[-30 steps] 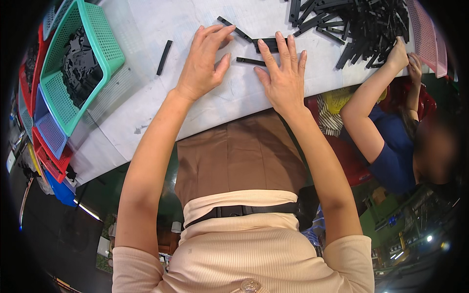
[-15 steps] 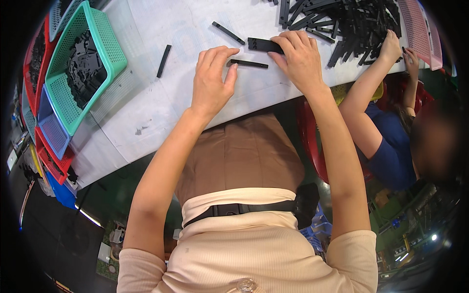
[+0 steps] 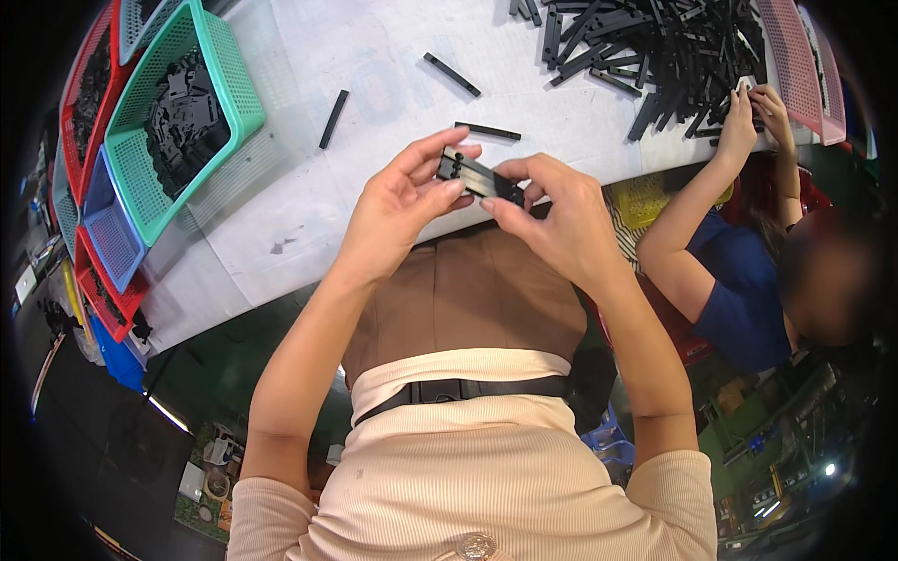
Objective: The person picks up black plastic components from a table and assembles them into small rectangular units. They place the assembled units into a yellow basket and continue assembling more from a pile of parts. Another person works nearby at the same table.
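Note:
Both my hands hold one flat black plastic piece just above the near edge of the white table. My left hand pinches its left end between thumb and fingers. My right hand grips its right end. A thin black strip lies on the table right behind the piece. Two more black strips lie farther back.
A big heap of black strips covers the far right of the table. Another person's hands reach into it from the right, beside a pink basket. A green basket of black parts and red and blue baskets stand at left.
My hands left the table top, came toward me and lifted the black piece between them. My right hand had picked it up from the far side half a second earlier.

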### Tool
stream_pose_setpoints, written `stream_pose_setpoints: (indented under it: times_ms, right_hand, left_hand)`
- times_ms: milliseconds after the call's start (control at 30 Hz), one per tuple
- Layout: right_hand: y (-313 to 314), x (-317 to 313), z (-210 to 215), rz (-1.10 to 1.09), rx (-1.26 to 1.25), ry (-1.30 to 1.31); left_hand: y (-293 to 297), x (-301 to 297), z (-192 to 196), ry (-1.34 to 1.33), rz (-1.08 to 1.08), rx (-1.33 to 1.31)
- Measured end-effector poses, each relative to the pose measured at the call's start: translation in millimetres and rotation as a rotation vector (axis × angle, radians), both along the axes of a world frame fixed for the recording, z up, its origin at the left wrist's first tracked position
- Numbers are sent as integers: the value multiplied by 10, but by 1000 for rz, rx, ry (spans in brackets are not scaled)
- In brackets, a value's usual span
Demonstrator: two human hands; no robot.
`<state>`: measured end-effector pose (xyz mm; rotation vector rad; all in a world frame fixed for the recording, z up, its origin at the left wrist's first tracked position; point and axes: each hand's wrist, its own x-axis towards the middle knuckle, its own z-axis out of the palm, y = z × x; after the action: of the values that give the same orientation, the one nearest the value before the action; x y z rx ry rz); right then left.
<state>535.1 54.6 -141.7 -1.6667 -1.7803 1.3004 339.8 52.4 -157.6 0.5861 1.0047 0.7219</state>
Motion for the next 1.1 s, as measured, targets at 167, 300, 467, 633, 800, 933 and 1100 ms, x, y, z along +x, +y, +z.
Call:
stream_pose_setpoints:
  times_ms: [167,300,467,633,800,933,1100]
  right_hand:
    - [-103,-9,111,49,-24,94]
    - [-142,-9,119,52,-74,200]
    - [-187,-55,157,34,-125,224]
    - [-208,-77,216,3,-169,238]
    - [-200,-81,237,6,-139,233]
    - [-183,-73,245,24,-137,219]
    - [-190,-30,133,-148,-436,543]
  left_hand:
    - [-131,-82,191,-2,7,8]
    - [-209,-132,249,23,15,55]
    - [-279,-174,253,0,56,55]
    - [-288,-195,265,-11,77,9]
    - [-288,-188,271,-18,90,-9]
    - [-280,-188,260,-28,95,-8]
    - [-250,-180,268,-38,113,-65]
